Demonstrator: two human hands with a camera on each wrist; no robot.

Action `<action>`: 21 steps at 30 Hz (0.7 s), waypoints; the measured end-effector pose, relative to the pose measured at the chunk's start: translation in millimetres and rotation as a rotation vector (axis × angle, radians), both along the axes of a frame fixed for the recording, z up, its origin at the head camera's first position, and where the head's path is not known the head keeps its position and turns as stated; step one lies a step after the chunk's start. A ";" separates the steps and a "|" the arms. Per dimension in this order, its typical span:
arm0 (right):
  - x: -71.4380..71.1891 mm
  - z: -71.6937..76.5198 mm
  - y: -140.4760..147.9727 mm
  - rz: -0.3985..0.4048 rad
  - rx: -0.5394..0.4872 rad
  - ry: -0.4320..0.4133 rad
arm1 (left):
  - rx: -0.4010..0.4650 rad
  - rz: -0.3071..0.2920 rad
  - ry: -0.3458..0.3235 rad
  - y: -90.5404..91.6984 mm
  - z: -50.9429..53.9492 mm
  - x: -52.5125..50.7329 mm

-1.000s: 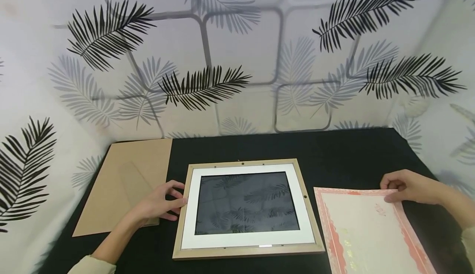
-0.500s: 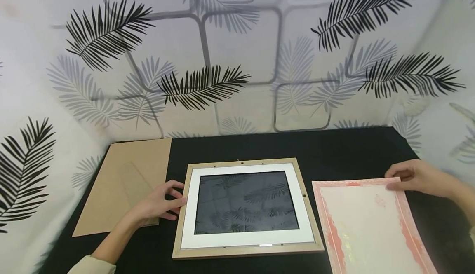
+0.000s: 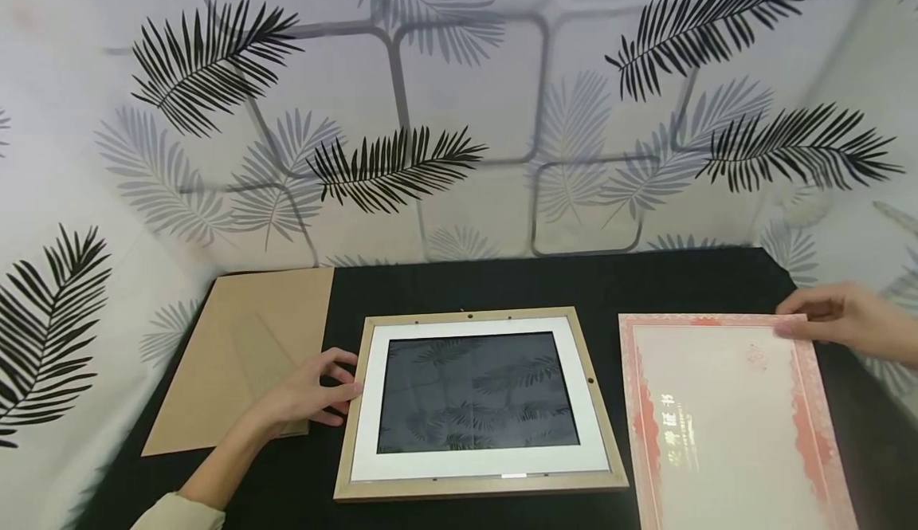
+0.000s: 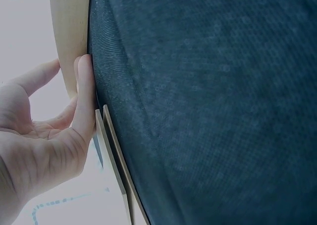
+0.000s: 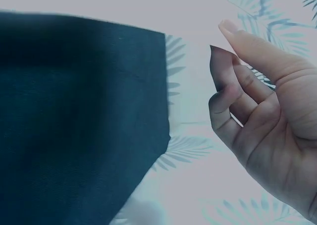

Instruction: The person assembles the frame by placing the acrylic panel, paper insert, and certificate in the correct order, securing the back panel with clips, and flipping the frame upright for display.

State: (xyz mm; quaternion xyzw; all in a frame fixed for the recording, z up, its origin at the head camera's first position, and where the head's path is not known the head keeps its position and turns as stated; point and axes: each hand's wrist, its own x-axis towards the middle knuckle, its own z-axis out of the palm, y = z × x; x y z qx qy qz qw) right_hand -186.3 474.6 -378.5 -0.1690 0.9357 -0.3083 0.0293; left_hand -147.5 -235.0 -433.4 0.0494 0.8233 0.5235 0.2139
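Observation:
In the head view a light wooden picture frame lies on the black cloth, with a white mat around a dark glossy middle that reflects the leaf pattern. My left hand holds the frame's left edge; in the left wrist view, thumb and fingers sit about that wooden edge. To the right, a certificate sheet with a pink ornate border and gold lettering is pinched at its top right corner by my right hand. Its lower end runs out of view.
A brown backing board lies at the left, with a clear or thin sheet over it, partly under the left forearm. Black cloth covers the table. Leaf-printed white curtain hangs behind and at both sides.
My right hand has moved away and to the right with the certificate, whose top edge now lies farther up and more of whose lettering shows. The left hand and picture frame stay put.

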 end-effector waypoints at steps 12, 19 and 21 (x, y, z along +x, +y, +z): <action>-4.9 28.5 -0.4 -0.098 0.046 0.102 | 0.004 -0.004 0.004 0.2 3.0 0.9; -9.6 35.3 5.5 -0.095 -0.023 0.190 | -0.004 -0.006 0.007 -0.7 0.0 -0.3; -9.9 37.3 7.1 -0.116 -0.011 0.205 | -0.002 -0.006 0.008 -0.8 -0.5 -0.5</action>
